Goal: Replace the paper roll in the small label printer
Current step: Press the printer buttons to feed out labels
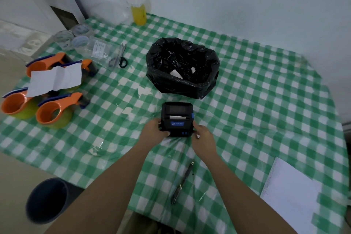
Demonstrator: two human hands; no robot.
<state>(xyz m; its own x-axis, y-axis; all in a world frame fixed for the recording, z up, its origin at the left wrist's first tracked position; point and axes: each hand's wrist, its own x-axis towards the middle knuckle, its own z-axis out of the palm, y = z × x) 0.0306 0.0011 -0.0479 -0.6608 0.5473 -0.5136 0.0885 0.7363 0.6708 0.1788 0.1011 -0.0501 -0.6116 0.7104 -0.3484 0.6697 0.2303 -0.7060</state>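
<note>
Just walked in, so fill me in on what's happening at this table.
A person holds a small black label printer on the checked table, left hand gripping one side, right hand the other. A white paper strip shows at its slot. Behind it sits a black bin bag with white scraps inside.

Dim, flat, bluish light; soft blur, warped wide-angle edges.

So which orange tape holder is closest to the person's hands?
The orange tape dispenser at the front right of the group, nearest the left hand. The other three sit farther left or behind it, partly under a white paper sheet.
</note>
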